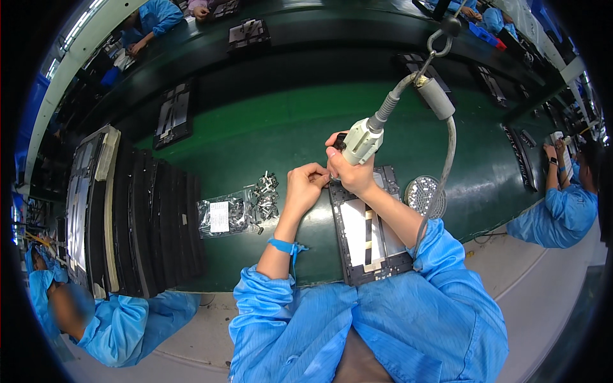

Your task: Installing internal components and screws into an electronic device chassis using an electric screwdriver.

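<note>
My right hand (352, 171) is wrapped round a white electric screwdriver (364, 142), held tilted with its cable end up and to the right. Its tip points down at the far left corner of a flat black device (365, 236), whose inside shows silver panels and a dark strip. At that same corner my left hand (306, 183) has its fingers pinched together beside the tip; anything between them is too small to make out. Left of this hand lie a loose pile of small black and silver parts (265, 195) and a clear plastic bag of similar parts (237, 216).
A tall row of black panels with foam (143, 210) stands at the left. Right of the device is a round tray with small holes (426, 195). The screwdriver's cable (452, 143) hangs from a hook (440, 45). Another device (174, 115) lies farther back; co-workers sit around.
</note>
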Action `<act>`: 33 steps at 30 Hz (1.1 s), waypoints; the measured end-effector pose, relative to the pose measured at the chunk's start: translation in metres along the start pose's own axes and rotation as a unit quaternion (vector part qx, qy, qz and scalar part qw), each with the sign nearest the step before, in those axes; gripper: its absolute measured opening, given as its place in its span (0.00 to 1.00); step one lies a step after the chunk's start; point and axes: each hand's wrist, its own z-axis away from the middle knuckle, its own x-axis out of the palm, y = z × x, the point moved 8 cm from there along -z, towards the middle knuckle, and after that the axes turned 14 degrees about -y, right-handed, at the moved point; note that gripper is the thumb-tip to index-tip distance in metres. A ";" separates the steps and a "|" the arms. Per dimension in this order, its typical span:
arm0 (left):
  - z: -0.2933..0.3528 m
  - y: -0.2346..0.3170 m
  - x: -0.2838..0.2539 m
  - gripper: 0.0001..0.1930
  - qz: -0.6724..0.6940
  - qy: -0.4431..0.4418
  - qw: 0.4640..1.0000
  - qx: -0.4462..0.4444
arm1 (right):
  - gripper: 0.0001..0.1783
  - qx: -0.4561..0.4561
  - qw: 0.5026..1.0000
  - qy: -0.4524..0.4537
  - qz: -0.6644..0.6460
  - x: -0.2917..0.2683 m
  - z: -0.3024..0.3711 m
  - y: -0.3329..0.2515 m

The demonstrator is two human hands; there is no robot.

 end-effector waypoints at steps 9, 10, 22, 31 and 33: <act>-0.001 0.005 -0.002 0.03 0.006 0.001 1.000 0.004 | 0.08 -0.018 0.999 -0.010 0.036 0.001 -0.002 0.002; -0.001 0.005 -0.003 0.03 0.000 0.003 1.000 0.006 | 0.08 -0.017 0.999 -0.010 0.035 0.002 -0.002 0.003; 0.007 0.014 -0.004 0.02 -0.020 0.002 1.000 -0.017 | 0.05 -0.009 0.994 -0.007 0.106 0.009 0.004 0.001; 0.001 0.022 -0.003 0.03 -0.064 0.004 0.998 -0.018 | 0.05 -0.010 0.992 0.009 0.122 0.003 -0.001 -0.010; 0.008 0.019 -0.003 0.05 -0.049 0.022 0.999 -0.005 | 0.05 0.000 0.994 0.014 0.108 0.006 0.001 -0.013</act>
